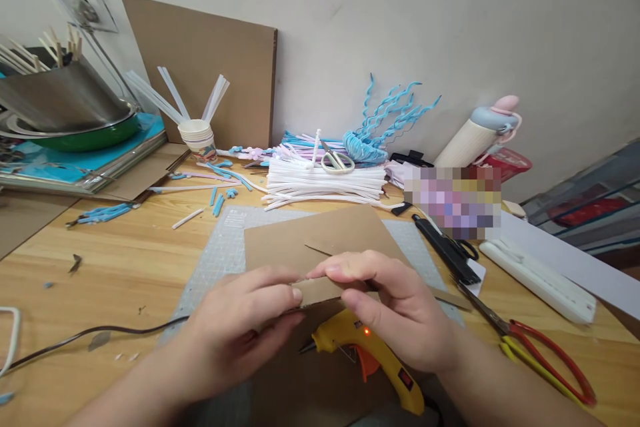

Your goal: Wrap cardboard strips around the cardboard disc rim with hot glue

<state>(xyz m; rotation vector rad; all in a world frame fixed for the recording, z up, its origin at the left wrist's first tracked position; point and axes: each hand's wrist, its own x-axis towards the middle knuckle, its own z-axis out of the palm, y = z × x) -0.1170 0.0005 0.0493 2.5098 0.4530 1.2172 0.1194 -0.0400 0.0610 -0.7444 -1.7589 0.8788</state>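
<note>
Between my two hands is a narrow piece of brown cardboard [320, 291], held above a larger cardboard sheet [280, 243]. My left hand [250, 307] grips its left end, thumb and fingers closed around it. At the other end, my right hand [395, 300] pinches it between thumb and fingers, which partly hide it. Just below the hands lies a yellow hot glue gun [387, 357] with an orange trigger and a lit red light, its nozzle pointing left. Beneath the sheet, a grey cutting mat [213, 260] covers part of the wooden table.
Scissors with red and yellow handles [545, 353] lie at the right, near a black utility knife [445, 250]. White pipe cleaners [325, 183] are bundled behind the mat. A paper cup [197, 137] holds glue sticks. A black cord [100, 330] crosses the left side.
</note>
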